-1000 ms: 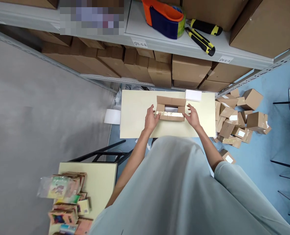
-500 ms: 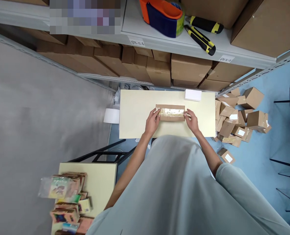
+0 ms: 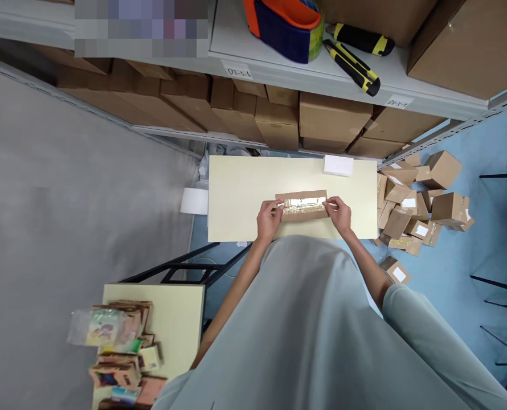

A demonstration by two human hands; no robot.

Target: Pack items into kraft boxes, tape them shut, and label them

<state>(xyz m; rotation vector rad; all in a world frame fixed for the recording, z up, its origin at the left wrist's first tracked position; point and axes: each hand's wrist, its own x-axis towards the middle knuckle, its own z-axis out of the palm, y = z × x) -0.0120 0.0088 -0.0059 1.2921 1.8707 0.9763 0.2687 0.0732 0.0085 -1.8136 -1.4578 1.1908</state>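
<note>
A small flat cardboard box (image 3: pixel 301 217) lies on the pale yellow table in front of me, slightly tilted counterclockwise. A strip of shiny clear packing tape (image 3: pixel 303 205) runs along its top. At the box's left end, my left hand (image 3: pixel 269 220) is closed with thumb and fingers pinched at the edge, by the tape end. My right hand (image 3: pixel 340 215) pinches the right end the same way. Fingers cover both short edges, so the tape ends are partly hidden.
A white box (image 3: pixel 338 165) sits at the table's (image 3: pixel 236 176) back edge. The shelf above holds a tape dispenser (image 3: pixel 285 34), utility knives (image 3: pixel 351 67) and cartons. Several taped boxes (image 3: pixel 448 208) are piled on the floor at right. A side table (image 3: pixel 179 319) carries packaged goods.
The box has come a little towards me and to the right, turning slightly counterclockwise. Both hands have moved with it, and their fingers are now more closely pinched at its ends.
</note>
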